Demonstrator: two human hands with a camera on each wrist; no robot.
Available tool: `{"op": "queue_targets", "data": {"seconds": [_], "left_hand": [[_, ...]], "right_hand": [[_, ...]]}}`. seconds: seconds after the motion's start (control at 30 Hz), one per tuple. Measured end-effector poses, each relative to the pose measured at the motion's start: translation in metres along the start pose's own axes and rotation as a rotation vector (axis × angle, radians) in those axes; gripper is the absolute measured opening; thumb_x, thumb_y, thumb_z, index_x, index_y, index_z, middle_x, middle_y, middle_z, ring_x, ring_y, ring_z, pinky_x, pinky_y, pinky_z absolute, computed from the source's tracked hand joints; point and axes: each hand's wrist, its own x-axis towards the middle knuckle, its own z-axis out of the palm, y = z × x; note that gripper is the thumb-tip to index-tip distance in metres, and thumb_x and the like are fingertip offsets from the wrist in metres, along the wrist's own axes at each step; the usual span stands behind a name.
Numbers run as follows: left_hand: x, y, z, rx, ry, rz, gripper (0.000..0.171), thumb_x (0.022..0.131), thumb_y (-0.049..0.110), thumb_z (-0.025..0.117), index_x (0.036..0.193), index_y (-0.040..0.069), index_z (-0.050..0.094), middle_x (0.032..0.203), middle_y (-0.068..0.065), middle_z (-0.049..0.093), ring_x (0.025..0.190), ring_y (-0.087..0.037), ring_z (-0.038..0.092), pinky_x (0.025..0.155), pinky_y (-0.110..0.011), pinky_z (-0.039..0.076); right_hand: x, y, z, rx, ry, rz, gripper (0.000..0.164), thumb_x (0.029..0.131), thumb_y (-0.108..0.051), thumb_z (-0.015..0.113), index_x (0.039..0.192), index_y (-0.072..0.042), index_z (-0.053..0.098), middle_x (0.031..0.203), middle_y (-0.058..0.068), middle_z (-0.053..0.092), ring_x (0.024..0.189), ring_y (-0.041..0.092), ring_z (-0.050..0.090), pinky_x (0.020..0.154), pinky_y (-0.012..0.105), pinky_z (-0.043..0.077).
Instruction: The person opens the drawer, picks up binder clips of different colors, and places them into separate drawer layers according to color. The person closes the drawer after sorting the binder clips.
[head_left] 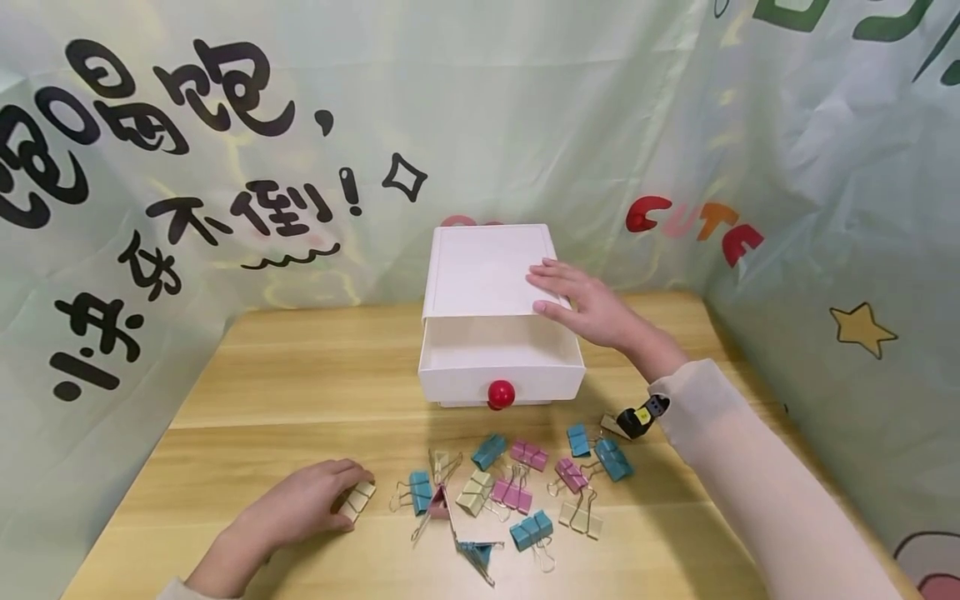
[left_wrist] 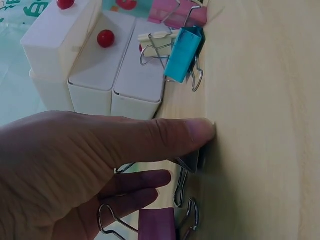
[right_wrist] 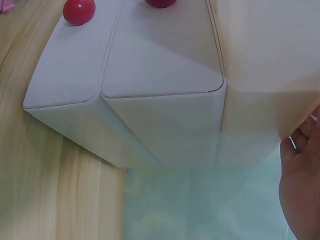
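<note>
My left hand pinches a cream binder clip between thumb and fingers, low over the table at the left; in the left wrist view the thumb hides most of it. My right hand rests with fingers extended on the top right edge of a white drawer box. The box's top drawer, with its red knob, is pulled out, and no contents show inside. In the right wrist view two lower drawers are closed, and part of the right hand appears at the edge.
Several loose binder clips lie before the box, among them a blue clip, a pink clip and a cream clip. Wooden table surrounds them. A printed cloth hangs behind and at the sides.
</note>
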Motion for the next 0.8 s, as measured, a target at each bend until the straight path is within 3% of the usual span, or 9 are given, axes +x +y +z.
{"op": "queue_targets", "data": {"seconds": [0.27,0.43,0.6,0.8], "left_hand": [[0.0,-0.001,-0.002,-0.044,-0.047,-0.031,0.06,0.069,0.026,0.088,0.121,0.007,0.065,0.118,-0.004,0.065,0.107,-0.024,0.062,0.091,-0.043,0.052],[0.004,-0.005,-0.004,-0.06,-0.058,-0.031,0.055,0.074,0.029,0.086,0.12,0.009,0.065,0.115,-0.002,0.065,0.105,-0.022,0.063,0.088,-0.042,0.053],[0.009,-0.006,-0.012,-0.05,0.005,-0.028,0.054,0.078,0.034,0.083,0.122,0.008,0.064,0.116,-0.003,0.065,0.101,-0.021,0.065,0.084,-0.039,0.055],[0.017,-0.002,-0.031,-0.012,0.152,-0.068,0.059,0.08,0.039,0.08,0.128,0.009,0.061,0.123,-0.007,0.064,0.102,-0.025,0.066,0.085,-0.042,0.055]], "right_hand": [[0.0,-0.002,0.0,0.0,-0.008,0.003,0.059,0.098,-0.047,0.053,0.146,-0.013,0.048,0.153,0.004,0.039,0.146,0.023,0.022,0.116,0.052,0.018],[0.0,-0.002,-0.001,-0.018,-0.024,0.008,0.06,0.098,-0.048,0.054,0.146,-0.013,0.048,0.153,0.004,0.039,0.146,0.023,0.023,0.116,0.052,0.018],[0.002,-0.003,-0.005,-0.064,-0.044,-0.003,0.062,0.097,-0.051,0.054,0.146,-0.013,0.047,0.153,0.004,0.038,0.146,0.023,0.023,0.117,0.051,0.018],[0.002,-0.004,-0.007,-0.096,-0.057,-0.013,0.062,0.097,-0.051,0.054,0.146,-0.013,0.047,0.152,0.004,0.04,0.146,0.024,0.022,0.117,0.051,0.018]]}}
